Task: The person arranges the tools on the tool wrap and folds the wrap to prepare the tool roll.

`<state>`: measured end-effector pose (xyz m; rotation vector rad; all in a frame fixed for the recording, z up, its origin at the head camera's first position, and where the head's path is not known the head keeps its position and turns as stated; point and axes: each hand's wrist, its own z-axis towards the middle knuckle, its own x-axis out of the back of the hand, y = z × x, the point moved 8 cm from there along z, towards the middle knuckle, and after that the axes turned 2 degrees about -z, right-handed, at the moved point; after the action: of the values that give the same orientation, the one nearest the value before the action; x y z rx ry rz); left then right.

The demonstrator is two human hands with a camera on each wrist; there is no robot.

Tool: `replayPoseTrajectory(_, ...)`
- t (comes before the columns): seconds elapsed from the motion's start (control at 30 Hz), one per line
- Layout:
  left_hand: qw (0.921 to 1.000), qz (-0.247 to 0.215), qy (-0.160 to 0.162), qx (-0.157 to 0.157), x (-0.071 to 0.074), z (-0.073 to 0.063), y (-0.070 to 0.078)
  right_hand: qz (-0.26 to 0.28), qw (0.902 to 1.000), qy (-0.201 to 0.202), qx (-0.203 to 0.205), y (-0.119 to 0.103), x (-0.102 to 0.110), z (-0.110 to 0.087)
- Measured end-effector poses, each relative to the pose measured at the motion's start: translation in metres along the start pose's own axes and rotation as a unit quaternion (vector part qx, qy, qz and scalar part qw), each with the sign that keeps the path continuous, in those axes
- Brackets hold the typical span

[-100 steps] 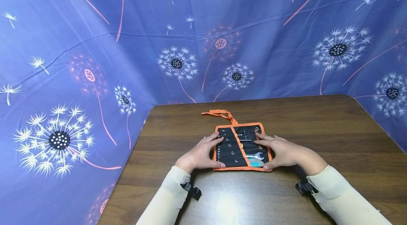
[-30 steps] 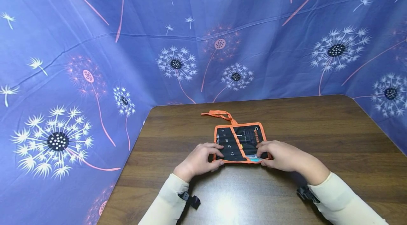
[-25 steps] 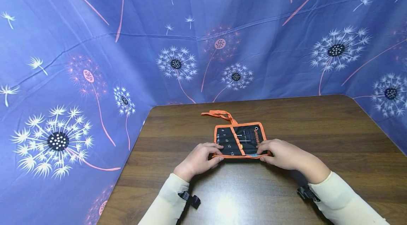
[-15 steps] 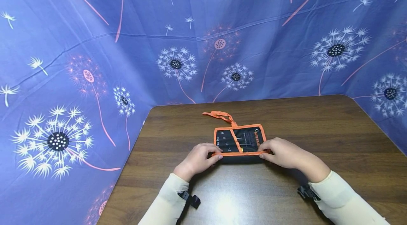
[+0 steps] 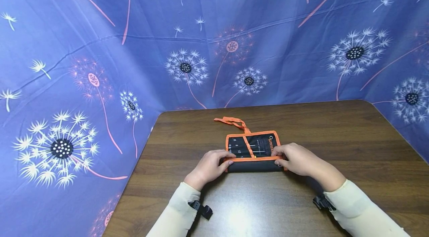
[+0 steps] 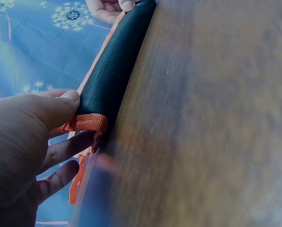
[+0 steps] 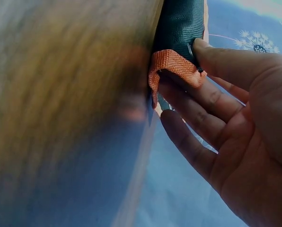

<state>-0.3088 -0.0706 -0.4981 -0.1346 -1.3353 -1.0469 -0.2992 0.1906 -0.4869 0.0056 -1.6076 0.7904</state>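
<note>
A black tool roll (image 5: 254, 165) with orange trim lies on the table, its near edge folded over into a thick black fold. On its uncovered far part show printed numbers, a slanted orange pocket edge and slim metal tools. My left hand (image 5: 208, 168) pinches the left end of the fold, thumb on the near side. At the right end, my right hand (image 5: 296, 159) pinches the fold between thumb and fingers. Both wrist views show the folded end with its orange binding (image 6: 86, 123) between thumb and fingers. The wrench seen earlier is hidden under the fold.
Orange tie straps (image 5: 232, 121) trail from the roll's far edge onto the brown wooden table (image 5: 321, 129). A blue dandelion-print cloth (image 5: 214, 43) hangs behind and to the left. Each wrist carries a black strap (image 5: 201, 209).
The near edge of the tool roll has come up and been folded away from me over the lower pockets, covering the wrench. Both hands went from lying flat on the roll to pinching its ends.
</note>
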Motion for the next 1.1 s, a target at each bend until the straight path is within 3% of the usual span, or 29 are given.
replayPoseTrajectory(0.27, 0.9990, -0.021, 0.028, -0.029, 0.0032, -0.0009, -0.0006, -0.002, 0.9993, 0.033, 0.017, 0.0013, 0.0035, 0.0023)
replayPoseTrajectory(0.57, 0.9999, -0.003, 0.005, -0.015, -0.0006, -0.0014, -0.0039, -0.018, 0.9988, 0.038, 0.023, 0.0001, 0.0046, -0.0003)
replayPoseTrajectory(1.1, 0.9991, 0.021, -0.010, -0.035, 0.0000, -0.0032, 0.0021, -0.061, 0.9962, 0.032, 0.054, -0.0061, 0.0031, -0.0027)
